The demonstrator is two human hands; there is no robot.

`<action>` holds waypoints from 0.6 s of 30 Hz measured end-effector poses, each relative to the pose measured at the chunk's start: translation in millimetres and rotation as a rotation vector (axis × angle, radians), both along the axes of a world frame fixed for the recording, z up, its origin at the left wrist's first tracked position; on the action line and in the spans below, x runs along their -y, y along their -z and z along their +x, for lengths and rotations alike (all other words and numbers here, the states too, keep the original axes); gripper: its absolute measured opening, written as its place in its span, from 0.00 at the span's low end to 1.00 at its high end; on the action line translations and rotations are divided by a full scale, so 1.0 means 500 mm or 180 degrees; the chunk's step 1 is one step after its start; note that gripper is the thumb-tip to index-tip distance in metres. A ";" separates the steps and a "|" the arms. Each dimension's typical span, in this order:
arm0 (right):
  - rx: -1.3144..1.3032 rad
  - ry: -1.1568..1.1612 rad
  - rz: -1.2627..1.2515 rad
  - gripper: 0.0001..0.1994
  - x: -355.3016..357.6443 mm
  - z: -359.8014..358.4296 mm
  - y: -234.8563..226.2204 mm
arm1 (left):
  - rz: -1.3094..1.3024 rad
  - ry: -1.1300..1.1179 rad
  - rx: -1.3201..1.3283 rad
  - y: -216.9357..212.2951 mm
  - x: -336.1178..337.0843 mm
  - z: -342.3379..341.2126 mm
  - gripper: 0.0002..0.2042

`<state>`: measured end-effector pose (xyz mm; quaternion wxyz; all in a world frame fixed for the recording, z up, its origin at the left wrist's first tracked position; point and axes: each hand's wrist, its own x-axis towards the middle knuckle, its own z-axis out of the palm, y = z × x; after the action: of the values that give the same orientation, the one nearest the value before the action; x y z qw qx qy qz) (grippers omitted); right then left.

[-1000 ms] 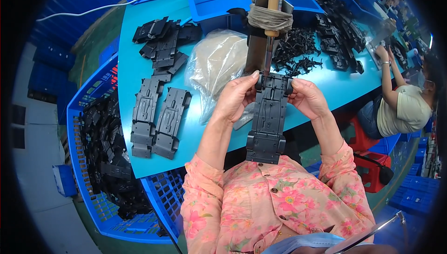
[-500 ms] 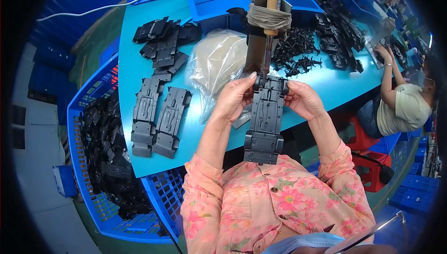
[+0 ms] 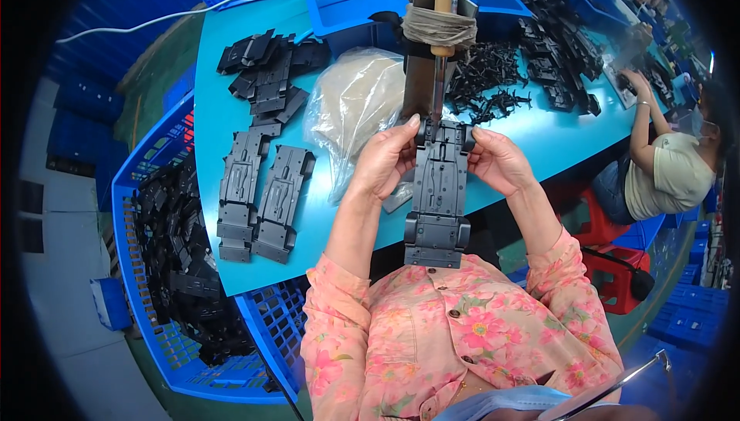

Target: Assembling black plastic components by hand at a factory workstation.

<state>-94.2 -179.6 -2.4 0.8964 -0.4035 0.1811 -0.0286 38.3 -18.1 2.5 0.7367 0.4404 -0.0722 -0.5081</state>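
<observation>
Both my hands grip the far end of a long black plastic chassis-like plate, which points toward my chest. My left hand pinches its left corner with the thumb on top; my right hand pinches the right corner. Right above that far end stands an upright rod tool with a wooden handle, like a soldering iron, tied with grey cloth to a dark metal support. The rod's tip comes down at the plate's far end; whether it touches is hard to see.
Two similar black plates lie at the left, before a pile of more. A clear plastic bag and small black parts flank the support. A blue basket holds black parts. A co-worker sits right, near red stools.
The view has shifted very slightly. Both hands keep the same grip, and the plate stays under the rod with almost no visible movement.
</observation>
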 end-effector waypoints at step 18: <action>-0.0157 0.0057 0.0304 0.10 -0.041 0.041 0.012 | -0.0101 -0.0338 -0.0109 0.022 -0.030 0.028 0.12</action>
<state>-73.9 -159.0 -8.2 0.9096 -0.3592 0.2079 -0.0180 52.3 -3.2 -8.6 0.7706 0.4231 -0.0441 -0.4745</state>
